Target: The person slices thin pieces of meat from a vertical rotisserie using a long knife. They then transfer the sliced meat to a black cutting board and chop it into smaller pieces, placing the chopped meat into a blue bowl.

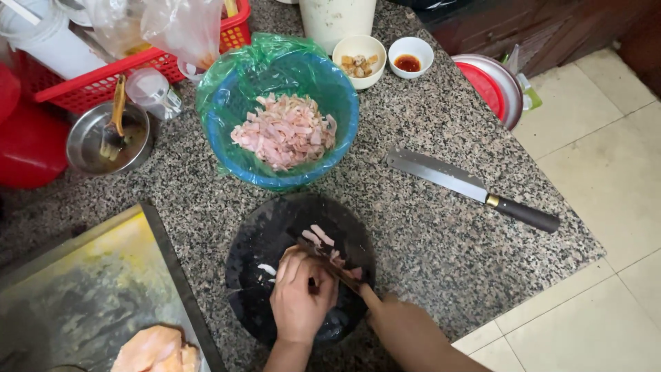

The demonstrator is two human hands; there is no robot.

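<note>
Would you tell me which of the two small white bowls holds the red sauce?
The right-hand small white bowl; the left-hand small white bowl holds pale chunks.

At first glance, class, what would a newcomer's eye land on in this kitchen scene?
Most likely the blue basin, lined with green plastic and heaped with pink sliced meat, at the middle of the granite counter. Next, the long cleaver lying alone to its right. Below, the left hand presses meat on a round black board while the right hand cuts.
</note>
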